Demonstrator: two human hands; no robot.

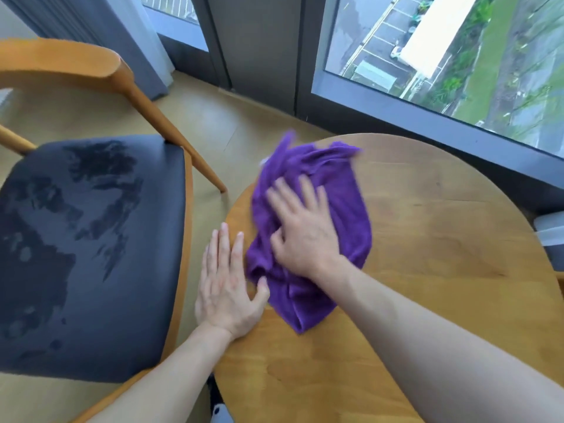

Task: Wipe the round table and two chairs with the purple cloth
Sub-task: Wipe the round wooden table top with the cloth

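Right hand [300, 230] is spread flat on the purple cloth [308, 227], pressing it onto the round counter [427, 254] around 10 o'clock. Left hand [227, 285], fingers straight, rests on the counter's 9 o'clock edge, thumb touching the cloth, chair [91, 239] just beside.

One head-worn view looks steeply down, close over the round table [427, 239] and chair [91, 254].
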